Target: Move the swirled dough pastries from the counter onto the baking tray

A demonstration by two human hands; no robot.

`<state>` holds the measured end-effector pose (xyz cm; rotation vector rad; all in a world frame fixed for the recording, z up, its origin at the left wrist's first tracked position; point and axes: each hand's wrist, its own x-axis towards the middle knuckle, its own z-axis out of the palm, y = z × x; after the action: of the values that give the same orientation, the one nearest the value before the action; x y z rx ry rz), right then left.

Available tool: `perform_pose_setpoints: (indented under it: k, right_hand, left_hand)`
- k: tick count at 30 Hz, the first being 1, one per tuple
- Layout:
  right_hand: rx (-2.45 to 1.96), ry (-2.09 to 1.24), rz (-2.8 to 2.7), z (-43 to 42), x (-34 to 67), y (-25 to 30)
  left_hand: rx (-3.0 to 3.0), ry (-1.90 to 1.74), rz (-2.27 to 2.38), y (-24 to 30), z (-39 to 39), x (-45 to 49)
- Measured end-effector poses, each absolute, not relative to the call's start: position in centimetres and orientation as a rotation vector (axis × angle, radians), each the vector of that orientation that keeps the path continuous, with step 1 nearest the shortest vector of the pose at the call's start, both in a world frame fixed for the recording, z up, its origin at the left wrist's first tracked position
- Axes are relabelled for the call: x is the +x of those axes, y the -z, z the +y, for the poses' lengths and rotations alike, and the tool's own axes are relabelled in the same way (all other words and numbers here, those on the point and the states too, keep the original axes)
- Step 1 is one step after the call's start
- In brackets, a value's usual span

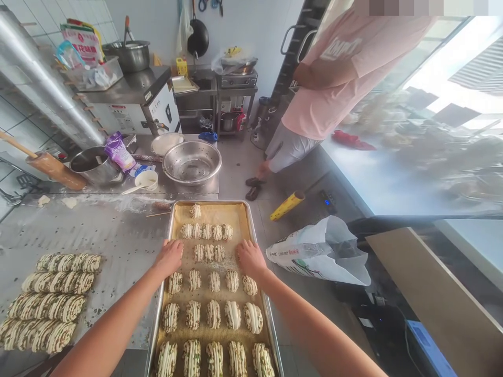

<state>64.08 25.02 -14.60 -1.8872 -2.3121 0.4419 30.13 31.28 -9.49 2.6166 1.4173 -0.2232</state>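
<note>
A long metal baking tray (pixel 172 220), lined with brown paper, lies in front of me with rows of green-flecked dough rolls (pixel 213 314) on it. At the tray's left side, my left hand (pixel 170 257) is closed, palm down, around a dough roll mostly hidden by the fingers. My right hand (pixel 250 257) is closed in the same way at the right side, its roll also mostly covered. Between the hands, a short row of rolls (pixel 209 253) stands close together. Behind it lie another tight row (pixel 206 231) and a single roll (pixel 195 211).
More rolls (pixel 51 301) lie in rows on the floury steel table (pixel 118 272) at left. A steel basin (pixel 192 162), a rolling pin (pixel 57 170) and a pot (pixel 94 163) stand behind. At right are a white sack (pixel 318 251) and a person in pink (pixel 326 78).
</note>
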Motion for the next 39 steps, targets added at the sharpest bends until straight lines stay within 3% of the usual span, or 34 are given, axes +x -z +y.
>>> perform_pose_setpoints:
  k: [6,13,26,32,39]
  right_hand:
    - [-1.821,-0.452,-2.311,24.4,65.3,12.9]
    - [-1.656,-0.600,-2.306,25.8,59.6,13.0]
    - [-1.761,-0.584,-2.262,25.6,61.1,13.4]
    - [-1.856,-0.478,-2.121,29.4,63.2,12.8]
    - [-1.778,-0.476,-2.367,34.8,63.5,14.4]
  left_hand:
    - [2.632,0.204,1.390,8.5,31.0,30.2]
    - [2.594,0.137,1.290,10.0,30.3,35.8]
    - [2.539,0.113,1.399,9.8,30.3,35.3]
    - [2.532,0.037,1.548,8.6,35.2,34.6]
    - [2.631,0.194,1.418,9.1,40.1,34.0]
